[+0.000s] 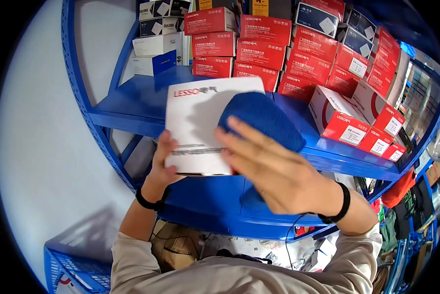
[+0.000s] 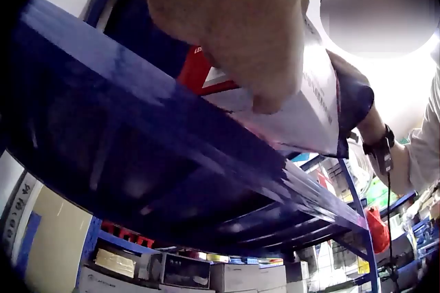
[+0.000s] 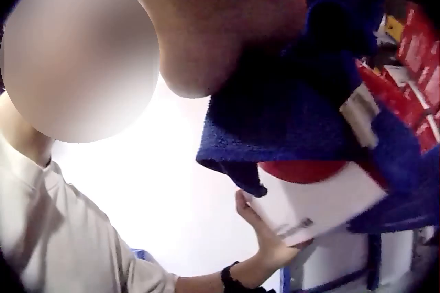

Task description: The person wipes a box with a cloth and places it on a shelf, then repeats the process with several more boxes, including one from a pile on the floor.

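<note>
A white box (image 1: 190, 117) with red LESSO lettering is held up in front of the blue shelf. My left hand (image 1: 162, 164) grips it at its lower left edge, thumb on the near side. My right hand (image 1: 278, 171) lies over a blue cloth (image 1: 264, 115) at the box's right side, its fingers stretched out toward the printed face. In the right wrist view the cloth (image 3: 275, 114) hangs in loose folds beside the box (image 3: 323, 200). The right thumb is hidden. The left wrist view shows the left hand (image 2: 234, 39) around the box's edge.
Red LESSO boxes (image 1: 264, 30) stand stacked along the back of the blue shelf (image 1: 136, 100). More red and white boxes (image 1: 345, 125) sit at its right end. Dark and white boxes (image 1: 156, 46) are piled at the left, near a blue upright (image 1: 75, 63).
</note>
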`<state>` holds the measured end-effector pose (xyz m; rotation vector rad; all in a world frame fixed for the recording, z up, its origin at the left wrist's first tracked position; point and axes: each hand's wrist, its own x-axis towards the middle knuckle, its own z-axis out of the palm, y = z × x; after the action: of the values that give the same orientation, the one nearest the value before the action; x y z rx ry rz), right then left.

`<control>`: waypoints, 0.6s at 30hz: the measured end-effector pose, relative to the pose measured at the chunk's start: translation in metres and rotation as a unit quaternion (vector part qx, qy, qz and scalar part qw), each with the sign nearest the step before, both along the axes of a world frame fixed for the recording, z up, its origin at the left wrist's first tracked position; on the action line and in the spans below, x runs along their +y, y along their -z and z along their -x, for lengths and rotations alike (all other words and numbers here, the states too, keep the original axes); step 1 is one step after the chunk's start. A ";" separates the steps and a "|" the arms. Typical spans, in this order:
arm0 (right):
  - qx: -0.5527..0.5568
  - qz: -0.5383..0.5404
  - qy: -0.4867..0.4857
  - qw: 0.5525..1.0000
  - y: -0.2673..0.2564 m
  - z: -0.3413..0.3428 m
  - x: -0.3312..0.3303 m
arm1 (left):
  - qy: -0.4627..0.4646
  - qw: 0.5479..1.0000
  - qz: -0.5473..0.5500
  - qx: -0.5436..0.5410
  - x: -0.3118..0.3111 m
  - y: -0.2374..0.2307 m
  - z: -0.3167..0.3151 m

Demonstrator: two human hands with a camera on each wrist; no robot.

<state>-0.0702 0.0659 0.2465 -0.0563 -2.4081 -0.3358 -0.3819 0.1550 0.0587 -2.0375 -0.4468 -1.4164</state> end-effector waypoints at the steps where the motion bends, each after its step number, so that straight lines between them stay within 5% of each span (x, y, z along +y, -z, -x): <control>1: -0.041 0.025 -0.016 0.999 -0.001 0.004 -0.005 | 0.045 0.997 -0.064 0.010 0.003 -0.015 -0.009; 6: -0.187 0.012 0.046 0.981 0.012 0.018 0.012 | 0.094 0.994 -0.026 0.050 0.011 -0.007 -0.003; 8: -0.186 -0.018 0.110 0.976 -0.007 0.017 0.032 | 0.141 0.990 -0.013 -0.011 0.006 -0.010 -0.017; 12: -0.160 0.013 0.268 0.950 -0.030 0.015 0.092 | 0.091 0.995 -0.038 -0.016 0.001 -0.021 -0.022; 18: -0.311 0.098 0.221 0.919 -0.033 0.081 0.086 | 0.004 0.999 0.013 -0.032 -0.015 -0.033 -0.030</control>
<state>-0.1509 0.1523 0.2791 -0.6884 -3.0455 -0.3506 -0.3519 0.1400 0.0915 -2.0203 -0.4863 -1.4927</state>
